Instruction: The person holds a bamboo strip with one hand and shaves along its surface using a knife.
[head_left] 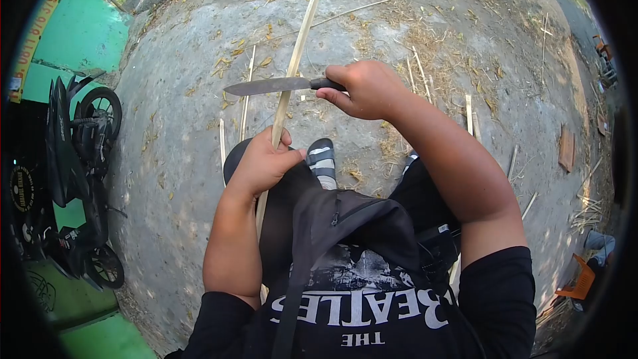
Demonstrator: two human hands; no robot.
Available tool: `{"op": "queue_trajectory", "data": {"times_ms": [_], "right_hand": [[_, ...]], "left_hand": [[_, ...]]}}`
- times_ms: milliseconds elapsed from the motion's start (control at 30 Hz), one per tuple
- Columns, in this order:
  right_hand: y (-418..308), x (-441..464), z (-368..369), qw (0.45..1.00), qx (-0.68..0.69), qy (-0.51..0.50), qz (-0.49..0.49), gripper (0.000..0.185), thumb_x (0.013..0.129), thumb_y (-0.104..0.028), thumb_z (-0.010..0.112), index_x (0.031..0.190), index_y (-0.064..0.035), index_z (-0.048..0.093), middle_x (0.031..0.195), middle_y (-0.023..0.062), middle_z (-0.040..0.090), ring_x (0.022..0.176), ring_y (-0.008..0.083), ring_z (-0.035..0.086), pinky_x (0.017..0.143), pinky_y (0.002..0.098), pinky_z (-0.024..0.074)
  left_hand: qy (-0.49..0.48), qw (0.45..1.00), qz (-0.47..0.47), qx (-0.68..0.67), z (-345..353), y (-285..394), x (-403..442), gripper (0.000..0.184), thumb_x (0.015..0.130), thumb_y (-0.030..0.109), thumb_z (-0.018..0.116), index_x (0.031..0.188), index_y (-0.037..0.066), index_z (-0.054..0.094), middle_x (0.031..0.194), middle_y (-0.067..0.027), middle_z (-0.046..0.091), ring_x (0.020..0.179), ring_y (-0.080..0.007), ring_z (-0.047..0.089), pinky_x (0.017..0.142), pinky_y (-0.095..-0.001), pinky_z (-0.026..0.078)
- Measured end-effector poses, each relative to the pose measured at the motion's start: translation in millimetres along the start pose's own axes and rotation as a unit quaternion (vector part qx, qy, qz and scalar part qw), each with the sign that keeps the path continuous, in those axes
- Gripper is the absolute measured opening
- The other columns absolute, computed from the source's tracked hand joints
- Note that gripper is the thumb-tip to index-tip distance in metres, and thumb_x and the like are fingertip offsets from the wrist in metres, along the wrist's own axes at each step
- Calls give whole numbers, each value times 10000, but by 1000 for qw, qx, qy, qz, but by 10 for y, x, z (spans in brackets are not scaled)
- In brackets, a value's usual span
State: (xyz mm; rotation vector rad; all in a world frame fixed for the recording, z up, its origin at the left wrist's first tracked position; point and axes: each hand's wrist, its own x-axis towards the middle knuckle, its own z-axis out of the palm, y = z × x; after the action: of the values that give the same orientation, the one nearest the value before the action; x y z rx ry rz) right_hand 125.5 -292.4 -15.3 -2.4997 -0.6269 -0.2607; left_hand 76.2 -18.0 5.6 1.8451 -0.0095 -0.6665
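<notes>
Closest to the lens is a black printed shirt (412,339), and from where I'm standing both bare hands are out beyond it. The left hand (262,165) is closed round a pale strip (300,46), fingers wrapped and thumb laid along the near side. The right hand (364,90) makes a fist on the dark handle of a knife (266,88).

What matters is the crossing. The strip runs lengthwise away from the body, from beside the lap outward, its far end leaning a bit to the right. The blade lies nearly square across it, tip to the left, just past the left hand, which is plainly the nearer one; the right hand is off to the strip's right. Whether steel actually touches wood, I can't tell from here.

Further out, a sandalled foot (321,154) sits below the knife, thin slats (244,119) lie on the dusty ground (166,179), a motorbike (63,153) is off to the left and an orange chair (577,278) to the right.
</notes>
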Motion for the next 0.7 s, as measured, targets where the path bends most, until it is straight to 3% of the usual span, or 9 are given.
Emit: {"op": "queue_trajectory", "data": {"times_ms": [700], "right_hand": [[-23,4,70,999,-12,7,-38,413,967,-524,661,909,-115,652,651,146,646,669,405,678,595,524,523]], "left_hand": [[14,1000,20,-2,48,12,-3,290,881,82,815,952,82,533,729,81,497,639,-13,443,554,-219,342]]}}
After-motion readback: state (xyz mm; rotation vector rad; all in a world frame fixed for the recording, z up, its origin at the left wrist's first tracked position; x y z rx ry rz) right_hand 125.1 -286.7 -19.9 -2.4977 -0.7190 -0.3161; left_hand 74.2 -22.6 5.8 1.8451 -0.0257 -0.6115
